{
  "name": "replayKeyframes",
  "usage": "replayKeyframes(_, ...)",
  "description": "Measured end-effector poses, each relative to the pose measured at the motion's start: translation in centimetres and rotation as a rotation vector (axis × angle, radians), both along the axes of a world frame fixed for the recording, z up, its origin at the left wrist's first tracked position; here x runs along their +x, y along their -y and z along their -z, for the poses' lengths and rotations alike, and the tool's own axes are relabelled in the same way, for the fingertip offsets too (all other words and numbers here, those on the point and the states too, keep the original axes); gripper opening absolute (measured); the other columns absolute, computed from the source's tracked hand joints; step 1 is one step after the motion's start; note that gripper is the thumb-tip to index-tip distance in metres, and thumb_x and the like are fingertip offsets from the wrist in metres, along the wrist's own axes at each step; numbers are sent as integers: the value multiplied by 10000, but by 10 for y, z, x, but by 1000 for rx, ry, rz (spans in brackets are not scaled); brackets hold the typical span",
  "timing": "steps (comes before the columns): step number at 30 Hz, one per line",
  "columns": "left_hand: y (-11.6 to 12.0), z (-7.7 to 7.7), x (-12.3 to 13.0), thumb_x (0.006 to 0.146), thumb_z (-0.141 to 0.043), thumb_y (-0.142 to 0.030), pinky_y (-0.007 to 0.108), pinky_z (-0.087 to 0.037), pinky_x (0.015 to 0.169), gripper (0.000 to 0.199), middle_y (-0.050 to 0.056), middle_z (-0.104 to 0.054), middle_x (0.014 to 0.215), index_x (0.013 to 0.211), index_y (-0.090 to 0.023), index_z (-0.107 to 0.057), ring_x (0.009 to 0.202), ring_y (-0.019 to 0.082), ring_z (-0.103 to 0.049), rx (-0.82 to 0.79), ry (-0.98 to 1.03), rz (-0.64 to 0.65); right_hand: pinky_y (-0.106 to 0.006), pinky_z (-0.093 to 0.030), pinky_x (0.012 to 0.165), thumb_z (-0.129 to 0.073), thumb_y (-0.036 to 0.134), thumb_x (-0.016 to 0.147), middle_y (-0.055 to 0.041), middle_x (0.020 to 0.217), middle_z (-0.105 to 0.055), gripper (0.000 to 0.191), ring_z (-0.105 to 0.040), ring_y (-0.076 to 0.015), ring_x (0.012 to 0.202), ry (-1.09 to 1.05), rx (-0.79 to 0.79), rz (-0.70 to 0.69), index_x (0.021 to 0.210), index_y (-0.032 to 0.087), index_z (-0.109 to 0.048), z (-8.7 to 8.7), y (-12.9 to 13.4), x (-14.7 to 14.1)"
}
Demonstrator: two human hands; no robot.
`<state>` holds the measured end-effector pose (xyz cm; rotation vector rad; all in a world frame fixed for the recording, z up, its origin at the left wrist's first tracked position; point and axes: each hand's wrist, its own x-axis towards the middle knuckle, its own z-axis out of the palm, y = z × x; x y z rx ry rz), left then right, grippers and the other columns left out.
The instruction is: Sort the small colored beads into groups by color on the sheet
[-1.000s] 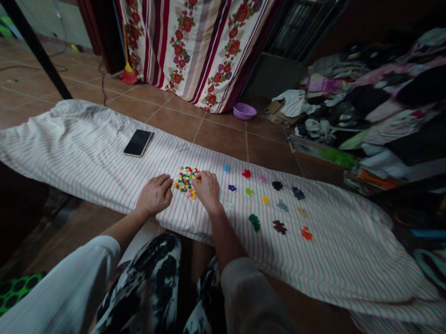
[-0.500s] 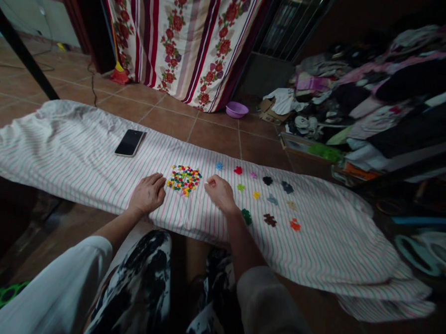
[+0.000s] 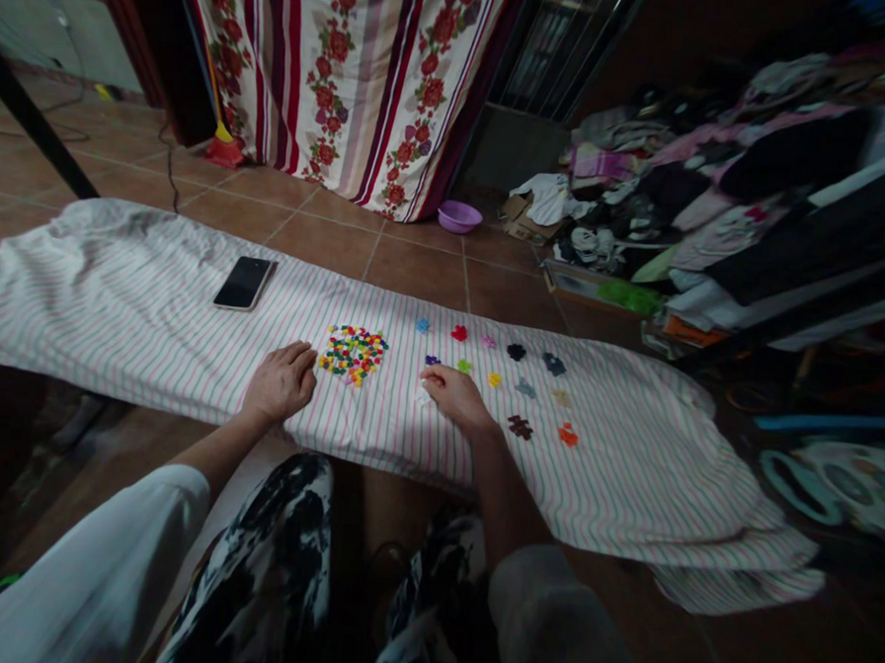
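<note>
A pile of small multicoloured pieces (image 3: 353, 355) lies on the striped cloth (image 3: 378, 437). Just left of it, my left hand (image 3: 283, 381) rests palm down on the cloth, fingers slightly spread and holding nothing. My right hand (image 3: 455, 394) is right of the pile, thumb and fingers pinched over a small white cluster (image 3: 423, 394); whatever is between the fingertips is too small to make out. Single-colour clusters lie around and beyond it, among them blue (image 3: 422, 325), red (image 3: 458, 332), black (image 3: 516, 351), yellow (image 3: 494, 380), brown (image 3: 520, 428) and orange (image 3: 568, 434).
A phone (image 3: 243, 283) lies on the cloth at the left. Beyond the cloth are a purple basin (image 3: 459, 217), a floral curtain (image 3: 382, 71) and a red broom (image 3: 225, 149) on the tiled floor. Heaped clothes (image 3: 673, 175) fill the right side.
My right hand has moved right, away from the mixed pile, to the white cluster. A dark blue cluster now shows above it. The whole view has shifted slightly.
</note>
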<state>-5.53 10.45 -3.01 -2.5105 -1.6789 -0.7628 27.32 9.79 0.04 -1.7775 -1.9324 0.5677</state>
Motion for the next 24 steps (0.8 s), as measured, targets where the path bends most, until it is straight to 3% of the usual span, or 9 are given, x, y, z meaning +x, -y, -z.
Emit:
replayKeyframes(4,-1,1,0,884,-406,-255,455,-449,1050,376,156,-658,1259,1153,-139,-641,1223,283,-582,11,-15,-2,-300,-474,845,-555,153,828,-54,977,-747,225,-668,-196,920,69,-17,-51,911,212,-755,-1,0,3)
replayKeyframes(10,-2,2,-1,883,-407,-253,434,-461,1038,378,140,-658,1270,1152,-135,-645,1218,273,-590,30,-43,-1,-299,-459,932,-533,152,875,-92,1034,-742,262,-650,-203,1027,123,-84,-74,975,176,-775,-6,1,8)
replayKeyframes(18,-2,3,-1,880,-417,-247,442,-470,1026,376,144,-661,1263,1151,-130,-650,1205,279,-598,38,-37,5,-308,-463,922,-543,111,844,-93,1045,-713,278,-638,-195,999,69,-69,-69,1014,169,-755,-3,6,10)
replayKeyframes(21,-2,3,-1,881,-420,-253,441,-473,1025,371,142,-667,1254,1147,-135,-652,1195,276,-603,50,-43,3,-310,-466,898,-608,190,842,-91,1050,-681,256,-625,-187,957,31,-70,-100,1065,159,-730,-2,8,11)
replayKeyframes(24,-2,3,0,882,-420,-253,438,-474,1024,369,142,-671,1245,1143,-138,-653,1190,273,-607,52,-38,-2,-309,-469,859,-726,280,779,-87,1079,-629,387,-602,-181,915,45,-99,-140,1144,161,-686,-2,10,10)
